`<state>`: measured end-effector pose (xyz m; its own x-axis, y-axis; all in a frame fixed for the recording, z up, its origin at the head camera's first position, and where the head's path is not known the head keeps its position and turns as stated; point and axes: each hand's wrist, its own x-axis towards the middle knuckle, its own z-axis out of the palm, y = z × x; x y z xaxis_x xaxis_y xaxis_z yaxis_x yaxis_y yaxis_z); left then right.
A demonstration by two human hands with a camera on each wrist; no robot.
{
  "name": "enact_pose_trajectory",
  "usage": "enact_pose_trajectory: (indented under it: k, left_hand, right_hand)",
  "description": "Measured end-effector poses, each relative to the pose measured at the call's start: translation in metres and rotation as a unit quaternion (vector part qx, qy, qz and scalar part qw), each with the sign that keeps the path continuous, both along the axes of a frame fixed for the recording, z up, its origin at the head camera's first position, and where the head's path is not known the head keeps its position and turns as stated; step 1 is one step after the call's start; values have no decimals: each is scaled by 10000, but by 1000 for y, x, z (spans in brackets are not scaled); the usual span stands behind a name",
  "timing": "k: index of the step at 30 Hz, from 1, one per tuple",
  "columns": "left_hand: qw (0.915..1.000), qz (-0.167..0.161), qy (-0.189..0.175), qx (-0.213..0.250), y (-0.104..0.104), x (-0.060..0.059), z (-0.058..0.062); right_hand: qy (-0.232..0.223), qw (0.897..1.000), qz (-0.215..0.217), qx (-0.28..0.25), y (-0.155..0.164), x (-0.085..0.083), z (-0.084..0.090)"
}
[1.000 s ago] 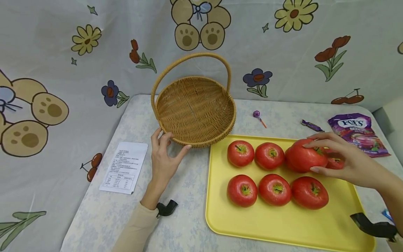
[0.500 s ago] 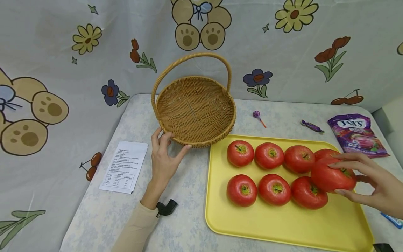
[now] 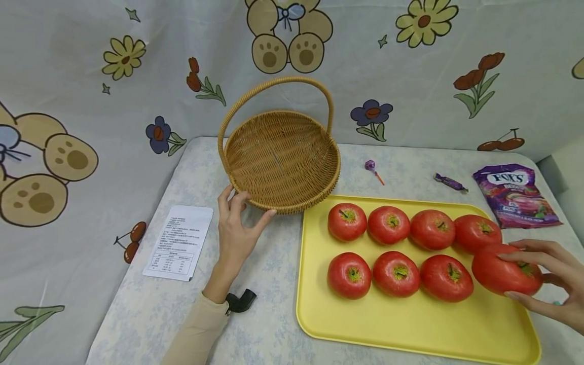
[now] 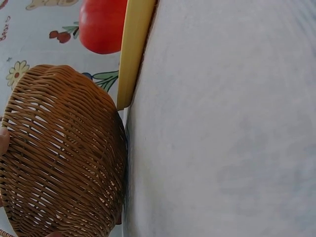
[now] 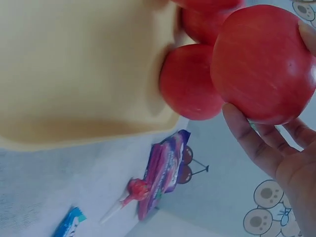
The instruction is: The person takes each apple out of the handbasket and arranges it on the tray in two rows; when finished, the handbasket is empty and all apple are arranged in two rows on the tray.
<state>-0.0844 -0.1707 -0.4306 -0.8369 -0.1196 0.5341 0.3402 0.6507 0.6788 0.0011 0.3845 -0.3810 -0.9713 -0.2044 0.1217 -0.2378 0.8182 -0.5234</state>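
Observation:
In the head view my left hand [image 3: 237,230] grips the near rim of a round wicker basket [image 3: 283,157] with a tall arched handle. The basket tilts toward me, its inside bare. The left wrist view shows the woven outside of the basket [image 4: 64,153], with fingertips at its edge. My right hand [image 3: 554,284] holds a red apple [image 3: 504,271] between thumb and fingers, at the right end of the front row on a yellow tray [image 3: 410,329]. Several more apples [image 3: 394,274] lie there in two rows. The right wrist view shows the held apple [image 5: 264,64] close up.
Behind the tray lie a purple lollipop [image 3: 371,167], a wrapped candy [image 3: 450,182] and a purple candy bag [image 3: 517,195]. A printed white packet [image 3: 180,243] is on the left. A patterned cloth [image 3: 410,91] hangs behind the table. A blue wrapper [image 5: 70,223] lies beside the tray.
My right hand has carried the apple from over the back row to the right and toward me, to the front row's right end. My left hand and the basket have stayed put.

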Motion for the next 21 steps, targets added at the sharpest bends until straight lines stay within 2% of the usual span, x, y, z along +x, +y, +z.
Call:
enact_pose_trajectory:
  k: [4,10,16,21]
  left_hand:
    - [10000,9,-10,-6,0,0,0]
    - [10000,8,16,-17,0,0,-1]
    - [10000,4,23,-3,0,0,-2]
    - [10000,5,30,-2,0,0,-1]
  right_hand:
    - [-125,9997,-144,133,2,7,-8]
    - [-310,9991,-108,256,7,12,-20]
    - [-693,9962,-212,476,4,14,-24]
    - [-606,9967,-134,518,0,18,-25]
